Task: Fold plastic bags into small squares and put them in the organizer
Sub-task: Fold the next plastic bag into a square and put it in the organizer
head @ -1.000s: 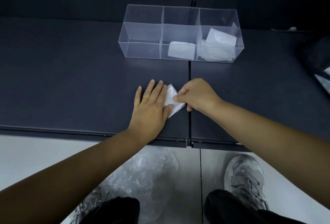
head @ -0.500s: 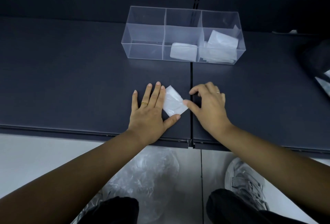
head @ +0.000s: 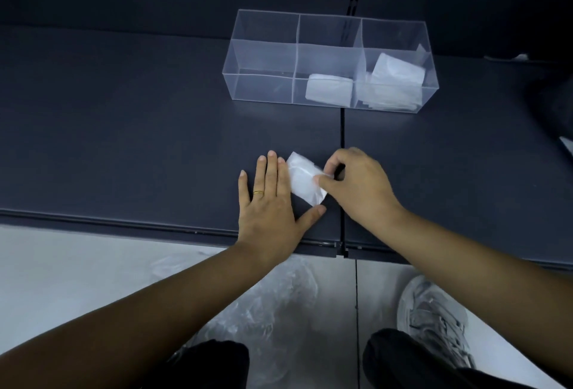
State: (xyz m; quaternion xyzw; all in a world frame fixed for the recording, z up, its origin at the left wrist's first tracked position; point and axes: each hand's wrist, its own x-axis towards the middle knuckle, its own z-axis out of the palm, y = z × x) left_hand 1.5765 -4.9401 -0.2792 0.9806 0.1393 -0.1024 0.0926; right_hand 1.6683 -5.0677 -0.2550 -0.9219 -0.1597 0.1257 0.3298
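Two organizer (head: 260, 86) compartments (middle, right) hold folded bags (head: 328, 90); current bag (head: 305, 182) lies near-square on shelf (head: 124, 140), left hand (head: 269, 202) flat-fingered against it, right hand (head: 359, 190) pinching its edge. Probably left: stowing it.

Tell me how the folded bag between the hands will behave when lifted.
The folded bag is thin film, so probably very light and floppy. Its layers may spring open once the right hand loosens its pinch. Likely slippery on the smooth shelf.
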